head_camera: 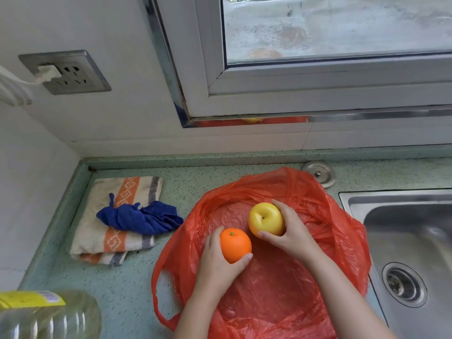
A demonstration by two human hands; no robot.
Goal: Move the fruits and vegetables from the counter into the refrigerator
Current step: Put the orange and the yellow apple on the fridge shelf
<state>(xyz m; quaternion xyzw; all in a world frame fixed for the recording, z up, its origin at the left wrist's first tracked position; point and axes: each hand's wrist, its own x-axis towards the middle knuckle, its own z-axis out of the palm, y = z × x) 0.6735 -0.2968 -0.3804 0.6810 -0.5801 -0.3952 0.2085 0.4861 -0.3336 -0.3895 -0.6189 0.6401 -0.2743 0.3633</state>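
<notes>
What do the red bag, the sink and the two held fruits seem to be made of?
The red bag: thin plastic film, translucent, crinkled and glossy. The sink: stainless steel by its grey, softly reflective sheen. The orange in the left hand and the yellow apple in the right hand look very smooth and evenly coloured, perhaps plastic or foam replicas; real fruit is not ruled out.

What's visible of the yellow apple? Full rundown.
The yellow apple is round, smooth and glossy, shading orange at its lower edge, its dark stem dimple facing up toward the camera. The right hand grips its right side, thumb on the near edge. It is over the open red plastic bag; whether it rests on it is unclear.
</notes>
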